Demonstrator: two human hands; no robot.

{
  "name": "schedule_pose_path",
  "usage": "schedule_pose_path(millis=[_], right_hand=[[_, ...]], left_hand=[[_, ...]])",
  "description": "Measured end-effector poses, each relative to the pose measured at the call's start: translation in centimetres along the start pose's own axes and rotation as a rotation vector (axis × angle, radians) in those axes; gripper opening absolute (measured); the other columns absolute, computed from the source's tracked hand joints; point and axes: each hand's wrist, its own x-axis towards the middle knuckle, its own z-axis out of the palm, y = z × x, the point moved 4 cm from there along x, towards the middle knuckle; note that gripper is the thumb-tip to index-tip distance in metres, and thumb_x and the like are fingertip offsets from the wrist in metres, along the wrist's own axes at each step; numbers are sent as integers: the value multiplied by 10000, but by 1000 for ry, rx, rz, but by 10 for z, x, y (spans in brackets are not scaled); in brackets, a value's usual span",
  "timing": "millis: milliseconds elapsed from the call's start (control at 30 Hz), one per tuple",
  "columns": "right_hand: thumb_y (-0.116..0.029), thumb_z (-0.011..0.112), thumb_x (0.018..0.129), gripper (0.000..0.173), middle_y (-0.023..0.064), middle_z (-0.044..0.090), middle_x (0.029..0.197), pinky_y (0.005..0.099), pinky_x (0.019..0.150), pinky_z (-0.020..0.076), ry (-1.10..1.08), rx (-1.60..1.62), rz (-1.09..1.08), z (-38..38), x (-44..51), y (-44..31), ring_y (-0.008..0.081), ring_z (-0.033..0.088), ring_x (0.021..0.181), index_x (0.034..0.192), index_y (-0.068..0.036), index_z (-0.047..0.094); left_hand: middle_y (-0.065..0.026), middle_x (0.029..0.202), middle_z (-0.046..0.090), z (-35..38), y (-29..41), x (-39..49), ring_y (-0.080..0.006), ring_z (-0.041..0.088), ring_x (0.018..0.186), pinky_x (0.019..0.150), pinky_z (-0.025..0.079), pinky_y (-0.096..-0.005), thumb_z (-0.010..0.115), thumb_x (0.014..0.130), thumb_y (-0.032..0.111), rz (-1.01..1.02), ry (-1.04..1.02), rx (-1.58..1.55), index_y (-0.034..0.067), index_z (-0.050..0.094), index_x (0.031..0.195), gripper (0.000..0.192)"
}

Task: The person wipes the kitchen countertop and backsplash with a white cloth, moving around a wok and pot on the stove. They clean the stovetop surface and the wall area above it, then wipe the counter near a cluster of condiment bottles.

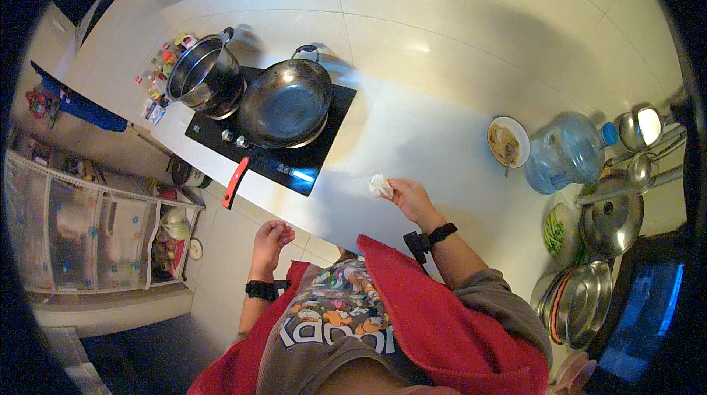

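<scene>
My right hand (411,201) pinches a crumpled white tissue (380,186) over the white countertop (353,196). My left hand (272,239) hangs in front of the counter's near edge, its fingers curled together; nothing shows in it. Beyond it, the wok's red handle (236,182) sticks out past the counter edge. A dark wok (287,105) rests on the right side of the black two-burner cooktop (284,165). On the left burner stands a deep, shiny metal pot (212,77), and a lit strip glows on the cooktop's front panel.
Several condiment bottles (163,66) crowd behind the pot. At right are a bowl of food with a spoon (508,142), a blue water jug (569,152), green vegetables on a plate (555,229), a metal lid (613,212) and stacked steel basins (585,306). A covered rack (99,223) stands left.
</scene>
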Motion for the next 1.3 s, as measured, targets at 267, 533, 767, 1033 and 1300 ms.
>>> schedule_pose_path(millis=[267, 533, 767, 1033, 1300], right_hand=[[-114, 590, 850, 245, 130, 631, 988, 335, 855, 489, 14, -332, -15, 3, 10, 14, 206, 612, 896, 1006, 73, 608], [-120, 594, 855, 268, 150, 627, 1010, 353, 866, 497, 159, -118, -83, 15, 0, 16, 224, 606, 910, 1005, 102, 603], [-97, 561, 870, 263, 178, 605, 1058, 356, 866, 507, 199, -219, -146, 48, 4, 34, 243, 604, 938, 1020, 118, 582], [-72, 558, 869, 226, 161, 607, 1008, 389, 862, 516, 219, -687, -244, 83, 13, 19, 243, 612, 904, 1000, 111, 551], [1, 589, 834, 238, 144, 610, 1001, 367, 839, 521, 375, -360, -202, 103, 26, 12, 225, 611, 886, 1058, 63, 537]], left_hand=[[-126, 888, 591, -20, -4, -5, -225, 614, 792, 750, 538, -343, 496, 898, 87, 50, 31, 194, -19, 507, 974, 131], [-136, 883, 593, -57, 2, 41, -241, 624, 794, 753, 545, -334, 506, 897, 87, -62, -48, -162, -26, 508, 989, 145], [-115, 862, 598, -113, -6, 56, -213, 617, 772, 720, 540, -314, 505, 895, 89, -13, -79, -221, -12, 522, 968, 126], [-97, 824, 602, -210, -39, 45, -201, 617, 737, 687, 541, -309, 520, 891, 105, 1, 63, -344, 9, 545, 932, 107], [-99, 825, 602, -270, -72, 14, -200, 611, 719, 678, 546, -316, 518, 899, 116, -62, 268, -377, 18, 544, 925, 105]])
